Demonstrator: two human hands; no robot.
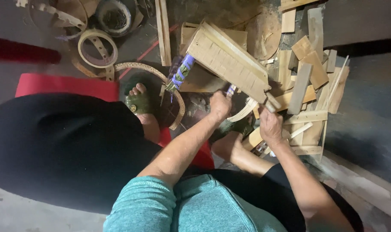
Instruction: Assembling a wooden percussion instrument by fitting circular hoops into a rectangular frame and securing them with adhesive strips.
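Observation:
A long flat wooden block [228, 60], scored with a grid, is held tilted above the floor. My right hand [270, 125] grips its lower right end. My left hand [220, 105] is closed on a tool with a purple-and-white handle [231, 90] under the block's edge. A thin curved wood strip [242, 111] bends between the two hands. A bundle wrapped in purple-patterned tape [181, 74] sticks out at the block's left end.
Scrap wood pieces [309, 73] are piled on the floor at right. Perforated wooden rings [97, 48] and a curved strip [144, 67] lie at upper left. A red mat [66, 85] lies under my sandalled feet [138, 102]. A long slat [163, 32] stands behind.

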